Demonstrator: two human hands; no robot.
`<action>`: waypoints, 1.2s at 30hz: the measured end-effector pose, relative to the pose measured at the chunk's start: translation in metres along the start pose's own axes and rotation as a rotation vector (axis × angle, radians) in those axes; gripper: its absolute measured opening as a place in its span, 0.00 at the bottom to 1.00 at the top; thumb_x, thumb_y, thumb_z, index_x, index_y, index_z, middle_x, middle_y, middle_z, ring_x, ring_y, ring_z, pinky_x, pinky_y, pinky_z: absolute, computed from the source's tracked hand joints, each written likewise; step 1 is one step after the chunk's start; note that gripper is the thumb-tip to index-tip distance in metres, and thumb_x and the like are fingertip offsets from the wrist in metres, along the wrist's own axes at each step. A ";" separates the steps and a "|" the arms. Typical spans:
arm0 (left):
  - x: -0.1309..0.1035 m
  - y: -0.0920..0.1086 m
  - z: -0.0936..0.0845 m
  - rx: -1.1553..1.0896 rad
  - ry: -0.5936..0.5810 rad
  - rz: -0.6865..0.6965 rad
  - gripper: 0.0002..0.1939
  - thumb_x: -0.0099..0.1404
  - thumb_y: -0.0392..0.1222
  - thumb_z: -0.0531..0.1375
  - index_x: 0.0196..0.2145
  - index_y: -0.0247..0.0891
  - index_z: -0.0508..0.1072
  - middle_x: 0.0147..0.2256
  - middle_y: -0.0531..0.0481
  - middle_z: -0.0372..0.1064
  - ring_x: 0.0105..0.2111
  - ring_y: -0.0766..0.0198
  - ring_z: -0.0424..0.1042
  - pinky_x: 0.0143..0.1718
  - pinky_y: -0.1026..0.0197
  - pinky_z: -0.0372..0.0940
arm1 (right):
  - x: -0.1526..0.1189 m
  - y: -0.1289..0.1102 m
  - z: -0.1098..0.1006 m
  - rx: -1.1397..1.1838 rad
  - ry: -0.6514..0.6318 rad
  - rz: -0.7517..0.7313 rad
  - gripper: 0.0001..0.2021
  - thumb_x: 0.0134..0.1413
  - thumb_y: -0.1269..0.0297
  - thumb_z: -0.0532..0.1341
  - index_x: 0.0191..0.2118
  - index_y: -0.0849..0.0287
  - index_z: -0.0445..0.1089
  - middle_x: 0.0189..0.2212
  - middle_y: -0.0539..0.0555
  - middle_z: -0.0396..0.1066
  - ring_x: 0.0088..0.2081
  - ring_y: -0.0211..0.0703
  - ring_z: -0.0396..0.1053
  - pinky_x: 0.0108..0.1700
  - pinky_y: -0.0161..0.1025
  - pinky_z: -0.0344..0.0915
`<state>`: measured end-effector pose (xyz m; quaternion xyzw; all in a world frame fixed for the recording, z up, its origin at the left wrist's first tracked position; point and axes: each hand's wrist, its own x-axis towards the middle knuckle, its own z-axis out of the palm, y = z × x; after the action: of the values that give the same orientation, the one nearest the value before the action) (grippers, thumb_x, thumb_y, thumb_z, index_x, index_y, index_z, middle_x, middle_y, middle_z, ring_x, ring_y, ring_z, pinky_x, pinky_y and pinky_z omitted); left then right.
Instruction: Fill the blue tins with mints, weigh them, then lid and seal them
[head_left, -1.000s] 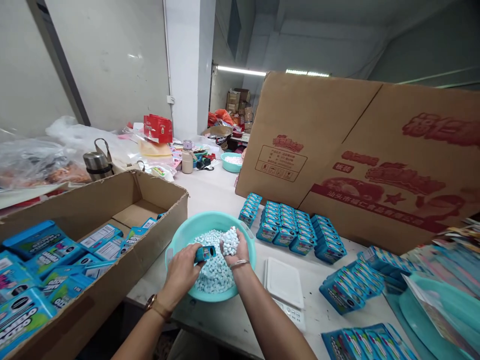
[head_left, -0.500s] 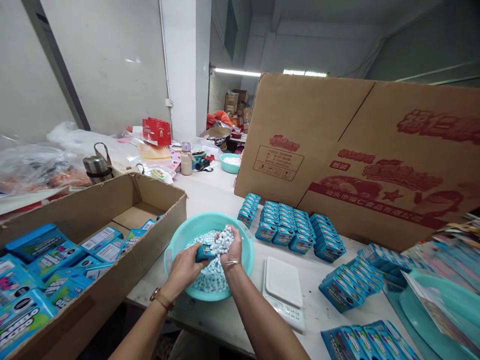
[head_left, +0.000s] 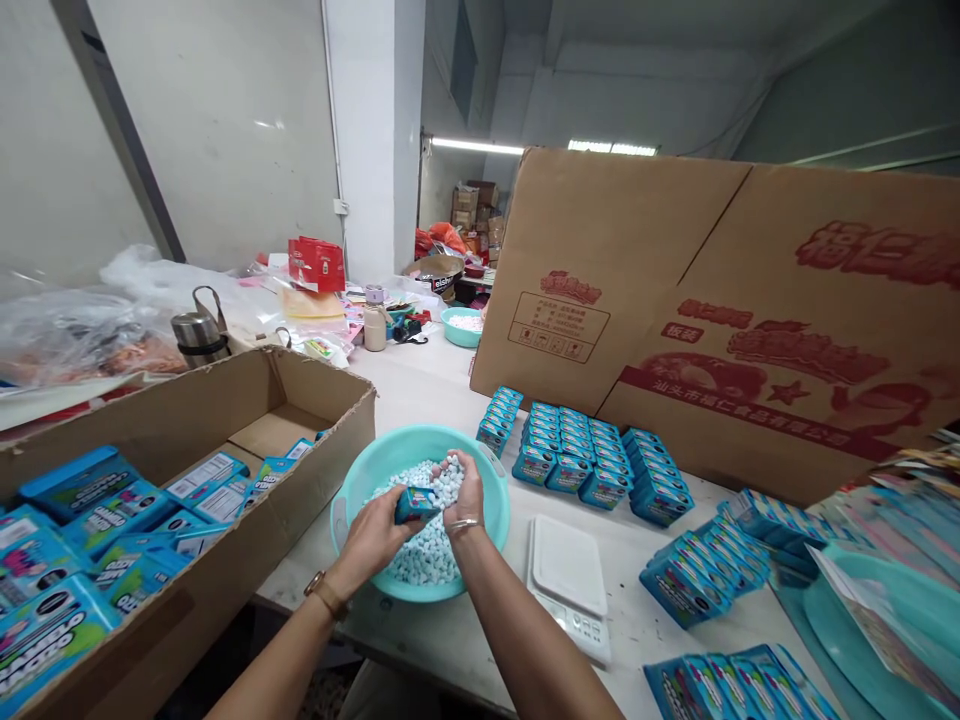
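Where the grips meet: over the bowl (head_left: pixel 424 444), a small box (head_left: pixel 414 505) sits just beside the pellets (head_left: pixel 448 483) heaped in one palm.
Left grip (head_left: pixel 380 528): clamped on the box; squeezing too hard could buckle its walls and pinch the mouth.
Right grip (head_left: pixel 468 492): cupped around pellets; a hasty tip could shed some past the box, most likely into the bowl below.
Box: tilted above the bowl, its mouth too small to make out; pellets arriving all at once might jam there.
Scale (head_left: pixel 568 566): near the bowl on the surface (head_left: pixel 420 388); a bouncing pellet could land on it and skew a reading.
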<state>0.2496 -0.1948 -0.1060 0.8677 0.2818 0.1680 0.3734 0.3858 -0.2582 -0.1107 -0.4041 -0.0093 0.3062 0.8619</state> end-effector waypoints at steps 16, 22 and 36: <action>-0.002 0.009 -0.003 0.165 0.008 0.035 0.18 0.61 0.43 0.62 0.49 0.41 0.71 0.42 0.46 0.77 0.41 0.54 0.74 0.36 0.62 0.57 | -0.005 0.003 0.016 -0.058 0.065 -0.122 0.07 0.41 0.61 0.63 0.27 0.57 0.66 0.16 0.44 0.65 0.21 0.38 0.67 0.25 0.34 0.63; 0.004 0.001 0.000 0.174 -0.004 0.041 0.20 0.61 0.44 0.62 0.50 0.40 0.71 0.43 0.44 0.76 0.43 0.53 0.74 0.39 0.62 0.58 | 0.001 0.013 0.012 -0.034 0.083 -0.135 0.06 0.41 0.62 0.62 0.26 0.57 0.65 0.18 0.43 0.65 0.20 0.37 0.66 0.24 0.35 0.62; 0.002 -0.002 0.004 0.255 0.033 0.061 0.23 0.61 0.47 0.62 0.53 0.40 0.69 0.48 0.41 0.75 0.50 0.49 0.73 0.45 0.58 0.61 | 0.004 0.015 0.013 0.016 0.154 -0.114 0.07 0.41 0.61 0.61 0.23 0.56 0.63 0.15 0.44 0.62 0.19 0.37 0.64 0.22 0.34 0.60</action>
<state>0.2525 -0.1946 -0.1103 0.9134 0.2806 0.1565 0.2501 0.3781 -0.2401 -0.1136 -0.4183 0.0368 0.2247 0.8793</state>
